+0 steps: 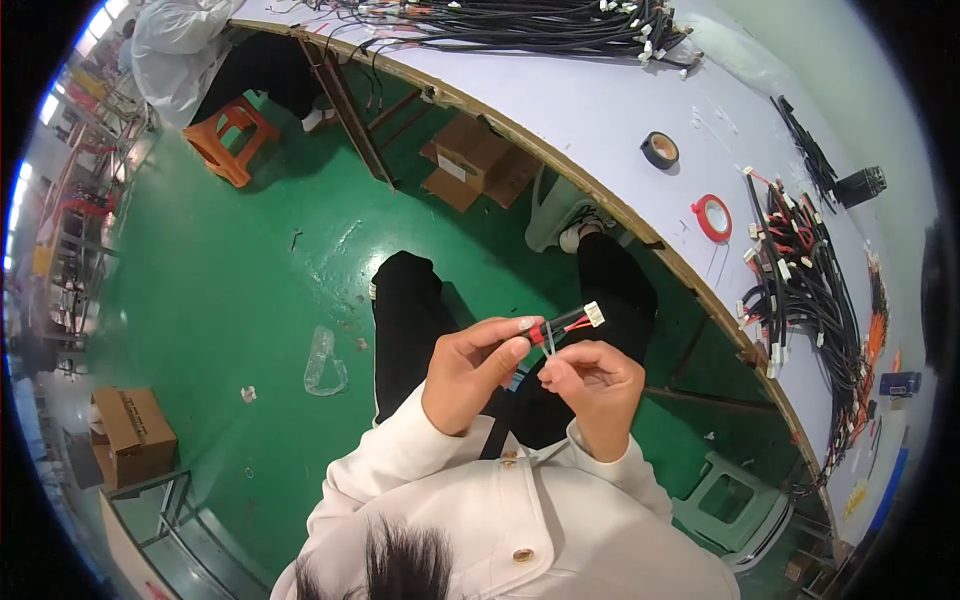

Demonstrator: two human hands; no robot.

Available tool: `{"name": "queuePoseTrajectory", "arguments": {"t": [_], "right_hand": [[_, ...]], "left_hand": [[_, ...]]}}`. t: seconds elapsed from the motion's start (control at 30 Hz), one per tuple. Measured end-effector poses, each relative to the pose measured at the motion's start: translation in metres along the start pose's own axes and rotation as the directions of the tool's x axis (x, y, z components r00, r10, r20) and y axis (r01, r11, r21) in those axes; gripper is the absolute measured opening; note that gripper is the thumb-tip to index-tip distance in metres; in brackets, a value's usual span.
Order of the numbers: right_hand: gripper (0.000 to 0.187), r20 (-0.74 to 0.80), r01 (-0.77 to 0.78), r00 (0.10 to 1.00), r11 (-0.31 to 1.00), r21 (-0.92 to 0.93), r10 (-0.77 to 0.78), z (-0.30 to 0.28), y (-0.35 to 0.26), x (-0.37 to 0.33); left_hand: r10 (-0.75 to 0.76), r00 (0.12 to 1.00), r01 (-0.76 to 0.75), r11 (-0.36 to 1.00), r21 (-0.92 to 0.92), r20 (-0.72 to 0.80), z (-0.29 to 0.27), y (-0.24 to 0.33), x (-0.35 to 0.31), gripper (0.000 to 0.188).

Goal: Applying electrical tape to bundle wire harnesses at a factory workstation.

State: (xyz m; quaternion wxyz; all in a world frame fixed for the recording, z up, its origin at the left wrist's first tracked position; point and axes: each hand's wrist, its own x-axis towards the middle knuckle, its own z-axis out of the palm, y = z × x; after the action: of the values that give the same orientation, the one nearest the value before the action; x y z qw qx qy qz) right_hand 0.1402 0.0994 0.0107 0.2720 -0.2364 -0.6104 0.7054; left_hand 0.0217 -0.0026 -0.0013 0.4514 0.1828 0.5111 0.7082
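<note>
Above my lap, my left hand (465, 368) is closed on a short wire harness (568, 322) with black sleeving, red wires and a white connector (594, 314) at its free end. Red tape (537, 334) wraps the harness just beyond my fingertips. A thin pale strip, which looks like a cable tie (548, 343), passes around the harness beside the tape. Close below it, the thumb and fingers of my right hand (600, 385) are pinched together on the strip's end. The rest of the harness is hidden behind my left fingers.
The white table (600, 110) curves along the far and right sides, bearing rolls of black tape (660, 150) and red tape (713, 218) and bundles of black cables (790, 280). A person sits near an orange stool (230, 140). A pale green stool (730, 505) and cardboard boxes (135, 430) stand on the floor.
</note>
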Motion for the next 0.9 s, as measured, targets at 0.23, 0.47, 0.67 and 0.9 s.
{"name": "queuePoseTrajectory", "arguments": {"t": [0.23, 0.47, 0.67, 0.9], "right_hand": [[0.003, 0.023, 0.032, 0.999, 0.999, -0.019, -0.032, 0.0, 0.005, -0.001], [0.003, 0.04, 0.145, 0.989, 0.978, -0.149, -0.14, -0.006, 0.007, -0.002], [0.004, -0.002, 0.14, 0.99, 0.979, -0.147, -0.142, -0.01, 0.002, -0.005], [0.006, -0.11, 0.166, 0.977, 0.973, -0.162, -0.185, -0.021, 0.0, -0.014]], "left_hand": [[0.078, 0.997, -0.077, 0.993, 0.092, 0.002, -0.001, 0.0, 0.0, 0.025], [0.088, 0.995, -0.093, 0.988, 0.123, 0.041, 0.004, 0.002, 0.001, 0.025], [0.063, 0.996, -0.072, 0.988, 0.133, 0.07, 0.011, 0.001, 0.004, 0.025], [0.019, 0.99, -0.038, 0.99, 0.134, 0.138, 0.026, -0.002, 0.012, 0.025]]}}
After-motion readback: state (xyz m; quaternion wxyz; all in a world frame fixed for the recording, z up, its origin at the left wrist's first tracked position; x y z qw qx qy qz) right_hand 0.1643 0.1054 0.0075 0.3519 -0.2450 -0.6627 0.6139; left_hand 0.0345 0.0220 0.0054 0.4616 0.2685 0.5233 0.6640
